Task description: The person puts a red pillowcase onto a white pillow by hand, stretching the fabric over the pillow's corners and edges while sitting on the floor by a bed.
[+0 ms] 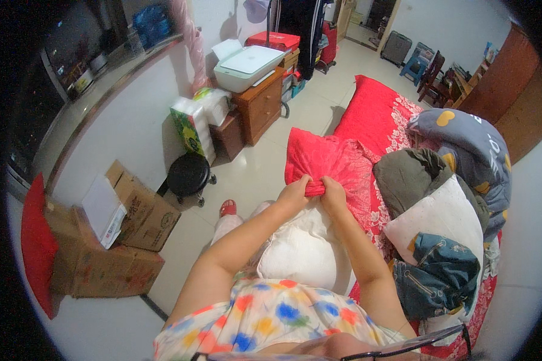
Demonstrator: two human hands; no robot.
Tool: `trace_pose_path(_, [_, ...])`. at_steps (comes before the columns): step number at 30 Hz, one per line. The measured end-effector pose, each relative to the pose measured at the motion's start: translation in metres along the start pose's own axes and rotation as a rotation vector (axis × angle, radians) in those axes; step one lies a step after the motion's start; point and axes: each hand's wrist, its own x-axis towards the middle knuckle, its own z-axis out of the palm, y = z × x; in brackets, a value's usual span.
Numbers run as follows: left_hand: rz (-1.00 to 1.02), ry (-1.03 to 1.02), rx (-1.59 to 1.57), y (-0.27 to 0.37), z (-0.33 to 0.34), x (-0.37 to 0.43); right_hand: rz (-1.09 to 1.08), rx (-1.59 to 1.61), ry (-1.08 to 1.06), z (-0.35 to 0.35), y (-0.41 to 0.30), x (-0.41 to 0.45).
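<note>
A red patterned pillowcase [332, 155] is gathered into tight folds around one end of a white pillow [302, 252]. My left hand [294, 193] grips the bunched fabric on its left side, and my right hand [333, 193] pinches the same folds from the right. Between my hands the cloth forms a thick roll, while the rest of the case spreads beyond them. The pillow's uncovered part rests close against my body, below my forearms. Its far end is hidden under the red cloth.
To the right, a bed with a red floral sheet [379, 216] bears a grey quilt [460, 140], an olive cloth [411, 180], another white pillow [438, 216] and dark teal clothing [438, 275]. At left stand a black rolling stool [189, 173], cardboard boxes [113, 270] and a wooden cabinet [262, 108] with a printer [250, 63].
</note>
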Motion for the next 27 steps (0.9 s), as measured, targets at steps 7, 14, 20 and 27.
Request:
trace_pose_path(7, [0.428,0.470,0.275,-0.036,-0.003,0.015,0.204,0.204,-0.199,0.018,0.006,-0.004])
trace_pose_path(14, [-0.072,0.077,-0.126,-0.047,0.017,0.012,0.173,0.049,-0.203,0.000,0.003,-0.003])
trace_pose_path(20, [-0.139,-0.123,0.135,-0.019,-0.003,-0.004,0.337,-0.043,-0.357,-0.005,0.008,-0.016])
trace_pose_path(27, [0.352,0.016,0.341,-0.026,0.001,-0.007,0.341,0.236,-0.180,-0.011,-0.015,-0.022])
